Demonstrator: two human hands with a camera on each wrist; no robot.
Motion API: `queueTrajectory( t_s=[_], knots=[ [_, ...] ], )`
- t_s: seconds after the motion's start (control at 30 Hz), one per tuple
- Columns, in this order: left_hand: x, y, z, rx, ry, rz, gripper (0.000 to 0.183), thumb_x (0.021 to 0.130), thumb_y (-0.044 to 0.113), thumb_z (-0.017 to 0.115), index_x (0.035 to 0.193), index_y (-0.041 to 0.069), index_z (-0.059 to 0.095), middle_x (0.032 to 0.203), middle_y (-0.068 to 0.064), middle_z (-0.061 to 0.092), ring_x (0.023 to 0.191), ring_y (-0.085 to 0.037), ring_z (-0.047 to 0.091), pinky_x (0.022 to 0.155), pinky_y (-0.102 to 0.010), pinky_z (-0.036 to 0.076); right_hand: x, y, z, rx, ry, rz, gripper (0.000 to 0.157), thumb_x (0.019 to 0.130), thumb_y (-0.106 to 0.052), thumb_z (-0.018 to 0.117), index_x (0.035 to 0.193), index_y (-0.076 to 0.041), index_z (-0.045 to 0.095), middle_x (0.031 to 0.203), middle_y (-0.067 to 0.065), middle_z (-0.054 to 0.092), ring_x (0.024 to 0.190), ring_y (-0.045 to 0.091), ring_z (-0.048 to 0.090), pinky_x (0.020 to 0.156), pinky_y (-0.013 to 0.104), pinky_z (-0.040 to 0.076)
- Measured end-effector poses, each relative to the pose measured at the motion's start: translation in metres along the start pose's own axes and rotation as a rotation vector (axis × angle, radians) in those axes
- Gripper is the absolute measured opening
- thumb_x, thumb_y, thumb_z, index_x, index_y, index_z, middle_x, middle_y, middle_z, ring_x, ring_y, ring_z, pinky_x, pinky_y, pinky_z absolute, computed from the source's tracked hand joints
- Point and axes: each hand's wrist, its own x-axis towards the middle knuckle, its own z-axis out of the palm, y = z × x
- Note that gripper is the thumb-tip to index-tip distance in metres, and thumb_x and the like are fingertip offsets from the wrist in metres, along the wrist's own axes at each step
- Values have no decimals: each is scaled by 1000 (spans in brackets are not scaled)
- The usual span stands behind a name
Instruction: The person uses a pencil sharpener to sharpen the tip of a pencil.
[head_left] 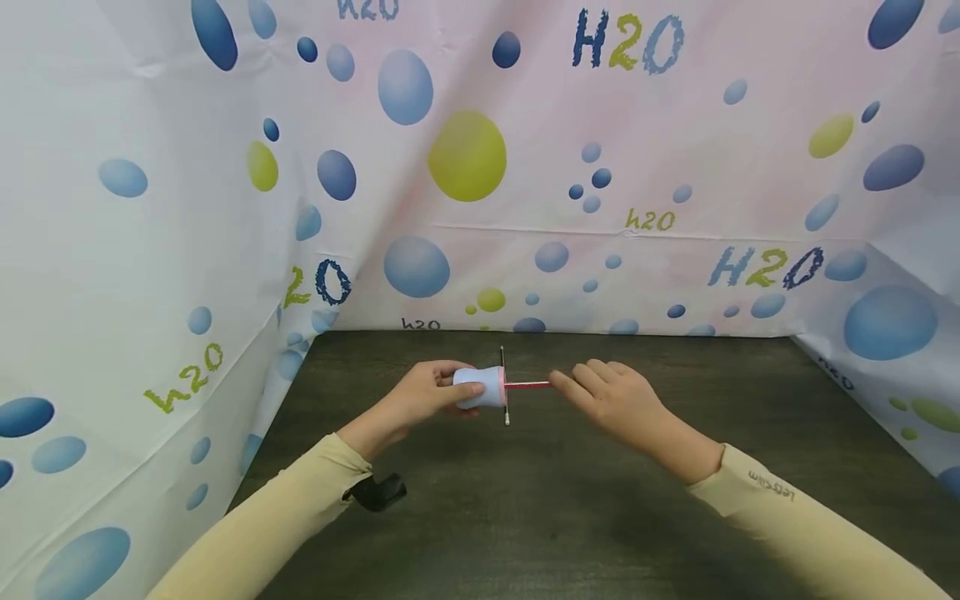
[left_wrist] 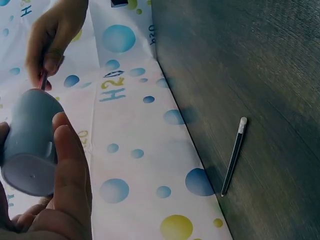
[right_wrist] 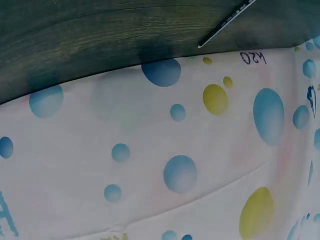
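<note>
My left hand [head_left: 431,390] holds a light blue cup-like thing [head_left: 474,387] with a pink rim, tipped on its side with the rim toward the right. In the left wrist view the flat base of this blue thing [left_wrist: 30,175] faces the camera, with fingers around its side. My right hand [head_left: 611,400] grips a thin red pencil [head_left: 528,385], whose other end meets the pink rim. How deep the pencil reaches is hidden. A black pencil [left_wrist: 234,157] with a white eraser end lies on the table, and the pink rim overlaps it in the head view. The right wrist view shows no hand.
The dark wood-grain table [head_left: 480,517] stretches below both hands. White sheeting [head_left: 600,283] printed with blue and green dots encloses the back and both sides. A black strap [head_left: 378,492] hangs from the left sleeve.
</note>
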Motion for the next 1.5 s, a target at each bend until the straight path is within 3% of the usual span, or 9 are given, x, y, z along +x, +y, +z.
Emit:
queueTrajectory(
  t_s=[0.27,0.4,0.5,0.63,0.73,0.93,1.03,1.3,1.5],
  knots=[
    [-2,-9,5,106,53,150,43,94,9,73,132,-8,60,120,-28,67,100,-23,72,87,-42,63,3,-11,-1,152,-107,168,30,91,7,47,101,-9,71,73,0,63,50,12,46,42,21,19],
    [-5,-15,9,310,117,312,42,90,11,78,127,-3,63,117,-26,70,99,-28,73,82,-35,63,9,-5,-7,615,-482,405,17,93,-1,65,105,-5,75,88,7,77,53,2,43,52,17,26],
    [-9,-17,13,453,126,439,42,87,14,82,123,1,65,113,-22,73,94,-25,73,79,-31,63,11,11,-6,1133,-812,655,24,105,-11,53,107,2,73,70,10,64,52,1,33,52,21,31],
    [-8,-14,13,528,138,515,42,85,14,83,121,3,66,109,-19,74,91,-22,71,77,-29,63,8,24,-1,1442,-969,819,33,109,-12,44,112,10,68,58,-2,31,49,4,22,49,24,26],
    [-3,-11,10,464,171,441,41,85,13,83,122,2,67,110,-20,74,93,-25,73,78,-32,63,7,22,-3,1264,-833,734,36,109,-19,47,124,7,67,60,-8,41,52,2,30,52,24,33],
    [4,-10,4,219,168,224,40,93,12,75,128,-5,64,118,-28,70,104,-30,75,84,-38,64,1,8,-2,352,-265,290,53,111,-43,36,123,-4,69,88,3,68,75,17,61,66,35,51],
    [5,-10,4,107,137,170,41,96,10,70,131,-9,60,121,-31,68,104,-29,74,87,-41,64,-3,5,3,97,-76,148,45,113,-33,33,121,-5,67,96,8,69,84,25,65,72,39,53],
    [1,-7,10,21,73,122,44,99,14,68,134,-10,58,122,-30,67,93,-22,75,88,-43,63,-8,-1,9,-37,25,-28,35,107,4,35,117,-6,68,81,2,56,65,16,46,51,24,34],
    [-2,-9,14,33,68,126,43,98,12,69,133,-9,58,121,-30,66,96,-18,73,89,-44,63,-4,-3,8,-12,64,-16,32,106,0,36,106,-7,67,80,2,58,63,15,51,44,22,32]
  ],
)
